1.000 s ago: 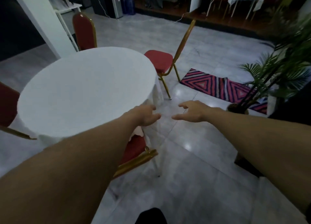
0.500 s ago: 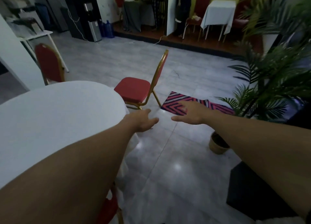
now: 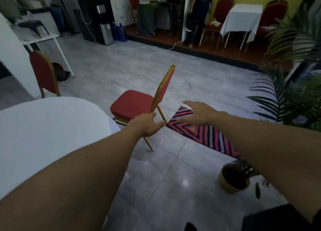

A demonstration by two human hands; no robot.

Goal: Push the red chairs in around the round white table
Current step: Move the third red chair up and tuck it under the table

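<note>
The red chair (image 3: 137,107) in the middle of the frame stood pulled out from the round white surface (image 3: 52,135), its seat facing the cloth-covered edge at lower left and its gold-framed back turned side-on to the camera, with a gap of bare floor between seat and cloth. Both arms were stretched toward it. The left hand (image 3: 147,125) was open, fingers loosely extended, in front of the chair's rear leg and the foot of the backrest; whether it touched the frame I could not tell. The right hand (image 3: 198,113) was also open, palm down, spread over the corner of the striped rug (image 3: 205,135) just right of the chair, holding nothing.

To my eye the step in hand was the reach for this chair. The next move would call for both hands on the backrest and a push toward lower left until the seat slid under the cloth, minding the rug's edge near the rear legs.

A second red chair (image 3: 43,72) stood at the left of the frame beyond the surface's far rim, its back upright; how far it was tucked in I could not tell.

At lower right a tan pot (image 3: 227,185) sat on the grey floor, filled with dark soil, palm fronds (image 3: 281,100) spreading above it at right.
</note>
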